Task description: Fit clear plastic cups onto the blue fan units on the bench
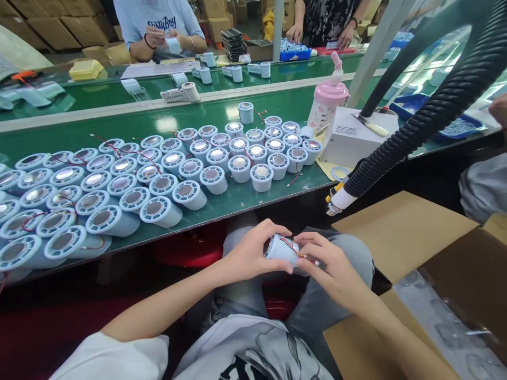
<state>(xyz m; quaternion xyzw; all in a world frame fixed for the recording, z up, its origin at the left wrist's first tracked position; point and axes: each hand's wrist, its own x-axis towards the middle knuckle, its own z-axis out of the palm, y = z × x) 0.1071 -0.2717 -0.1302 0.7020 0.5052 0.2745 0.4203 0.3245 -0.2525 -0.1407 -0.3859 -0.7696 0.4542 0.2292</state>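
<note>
Over my lap, both hands hold one small pale-blue cylinder part (280,250) with thin red wires. My left hand (249,253) wraps round its left end. My right hand (330,266) pinches the wired end with its fingertips. Several identical pale-blue cylinders (162,182) with shiny round tops stand packed together on the green workbench (237,203) in front of me, some trailing red wires.
A thick black corrugated hose (428,111) crosses from upper right to a nozzle near the bench edge. An open cardboard box (400,232) sits at my right. A pink bottle (328,100) and white box (356,137) stand on the bench. Other people work across the table.
</note>
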